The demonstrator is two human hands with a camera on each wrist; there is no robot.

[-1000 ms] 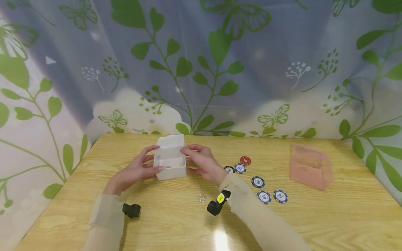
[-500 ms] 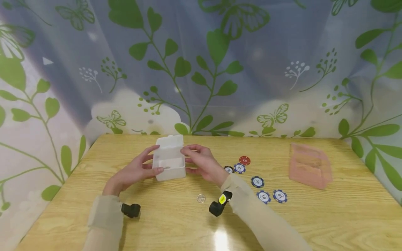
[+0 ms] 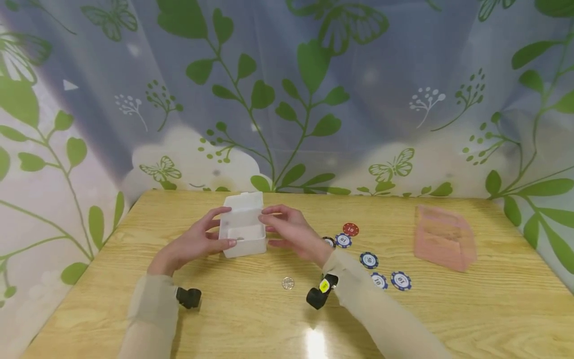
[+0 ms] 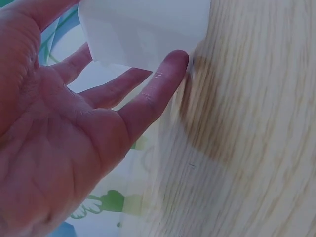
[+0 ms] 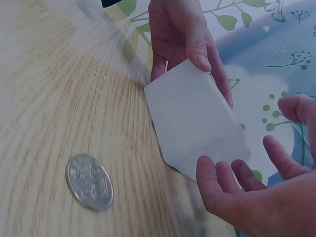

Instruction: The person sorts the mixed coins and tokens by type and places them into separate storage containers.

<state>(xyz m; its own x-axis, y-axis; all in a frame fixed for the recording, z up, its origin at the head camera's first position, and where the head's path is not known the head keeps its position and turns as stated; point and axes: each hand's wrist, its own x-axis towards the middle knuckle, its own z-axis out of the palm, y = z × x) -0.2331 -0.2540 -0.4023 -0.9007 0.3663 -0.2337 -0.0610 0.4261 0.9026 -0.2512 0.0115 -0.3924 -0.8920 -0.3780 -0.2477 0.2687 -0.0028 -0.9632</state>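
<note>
A small white plastic box (image 3: pixel 245 248) with its hinged lid (image 3: pixel 243 203) raised stands near the table's back edge. Something small and shiny (image 3: pixel 240 238) lies inside it, near the front rim. My left hand (image 3: pixel 197 242) grips the box from the left, its thumb at the front corner and its fingers along the side. On the opposite side is my right hand (image 3: pixel 291 232), fingers loosely bent, fingertips close to the box's right side. The right wrist view shows its thumb (image 5: pixel 296 108) spread away from the fingers. A silver coin (image 3: pixel 288 283) lies on the table in front.
Several poker chips lie to the right, among them a red chip (image 3: pixel 351 229) and a blue one (image 3: pixel 400 280). Farther right is a flat pink translucent pouch (image 3: pixel 444 239). A leaf-patterned curtain (image 3: pixel 287 124) hangs behind the wooden table (image 3: pixel 251 314).
My right wrist has shifted slightly to the right, while its fingertips stay beside the box. The left hand keeps its hold on the box.
</note>
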